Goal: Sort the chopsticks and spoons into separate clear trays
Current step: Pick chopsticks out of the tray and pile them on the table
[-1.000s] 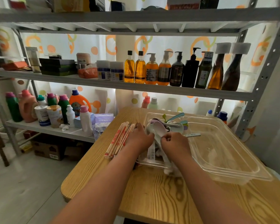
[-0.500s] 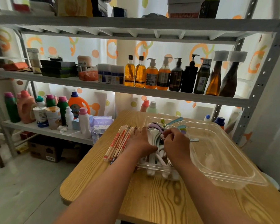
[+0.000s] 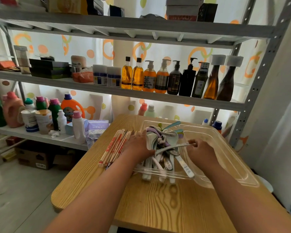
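Observation:
A heap of spoons (image 3: 161,145), white, metal and pastel, fills the left part of a clear tray (image 3: 228,158) on the wooden table. A bundle of paper-wrapped chopsticks (image 3: 117,147) lies on the table just left of the tray. My left hand (image 3: 138,147) sits between the chopsticks and the heap, its fingers curled into the spoons' left side. My right hand (image 3: 202,153) is over the tray's middle and pinches the handle end of a metal spoon (image 3: 173,147) whose bowl is still in the heap.
The right part of the tray holds nothing. A metal shelf rack (image 3: 141,96) with bottles stands right behind the table. Detergent bottles and cans (image 3: 40,115) fill a lower shelf at the left. The table's near half (image 3: 166,207) is bare wood.
My right hand has moved right, away from the heap's middle, drawing a metal spoon out by its handle. My left hand has stayed at the heap's left side.

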Demonstrator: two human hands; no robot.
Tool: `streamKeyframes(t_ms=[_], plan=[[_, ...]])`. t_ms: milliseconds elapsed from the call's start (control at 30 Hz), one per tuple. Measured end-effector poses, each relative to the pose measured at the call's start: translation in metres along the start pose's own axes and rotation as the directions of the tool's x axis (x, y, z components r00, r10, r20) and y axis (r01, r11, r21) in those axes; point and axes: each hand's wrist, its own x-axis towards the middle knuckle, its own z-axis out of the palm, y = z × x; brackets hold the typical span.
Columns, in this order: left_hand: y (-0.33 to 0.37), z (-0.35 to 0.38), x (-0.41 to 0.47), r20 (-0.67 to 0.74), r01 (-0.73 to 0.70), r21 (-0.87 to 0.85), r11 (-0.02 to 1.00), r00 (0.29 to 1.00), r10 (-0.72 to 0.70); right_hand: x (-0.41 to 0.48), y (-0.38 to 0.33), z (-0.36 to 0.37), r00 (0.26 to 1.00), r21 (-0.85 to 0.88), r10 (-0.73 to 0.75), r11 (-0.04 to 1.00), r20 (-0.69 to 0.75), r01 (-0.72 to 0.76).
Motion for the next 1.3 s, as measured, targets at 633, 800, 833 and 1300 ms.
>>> streamKeyframes(t_ms=[633,800,833,1300], plan=[[-0.004,-0.01,-0.007,-0.006,-0.036,-0.071,0.997,0.999,0.036,-0.015,-0.007,0.01,1.0,-0.024,-0.01,1.0,0.019,0.011],[-0.007,-0.012,-0.01,-0.009,-0.041,-0.083,0.996,0.999,0.04,-0.021,-0.013,0.013,0.999,-0.01,-0.042,0.999,0.006,0.042],[-0.008,-0.013,-0.01,-0.006,-0.038,-0.082,0.996,0.999,0.038,-0.022,-0.014,0.013,0.999,-0.01,-0.047,0.999,0.006,0.047],[-0.008,-0.017,-0.011,0.015,0.002,-0.018,1.0,1.0,-0.001,-0.026,-0.017,0.014,0.999,0.007,-0.035,0.999,0.027,0.035]])
